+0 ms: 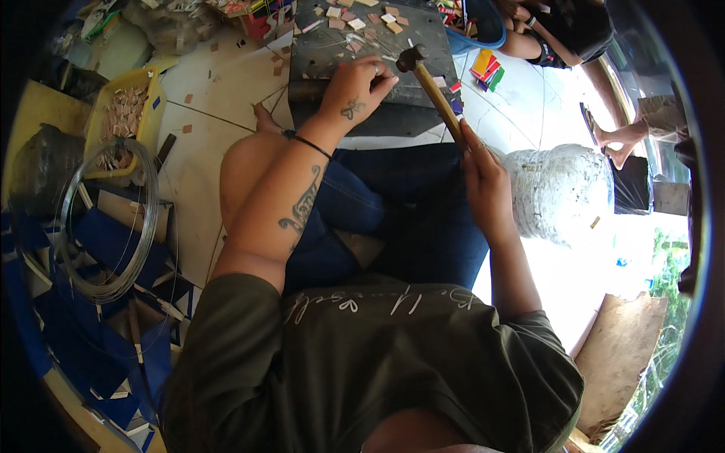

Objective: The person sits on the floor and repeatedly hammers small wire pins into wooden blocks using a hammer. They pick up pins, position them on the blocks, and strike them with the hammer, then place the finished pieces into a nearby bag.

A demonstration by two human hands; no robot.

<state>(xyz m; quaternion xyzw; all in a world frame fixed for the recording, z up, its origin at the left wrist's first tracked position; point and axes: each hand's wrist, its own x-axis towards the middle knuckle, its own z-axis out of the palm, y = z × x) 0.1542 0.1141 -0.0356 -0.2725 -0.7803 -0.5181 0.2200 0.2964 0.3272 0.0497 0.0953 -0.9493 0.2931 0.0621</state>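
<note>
Far left of the fingers lie a wire coil (106, 226) and a yellow tray (155, 98). The left hand (359, 90) pinches something too small to tell on the dark block (362, 53). The right hand (483, 177) grips the hammer (432, 87), whose head is beside the left fingertips.

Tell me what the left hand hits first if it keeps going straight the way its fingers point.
Probably the hammer head: the left hand rests on the dark block with fingers aimed right toward it. Depth is unclear; the head may sit slightly above them.
</note>
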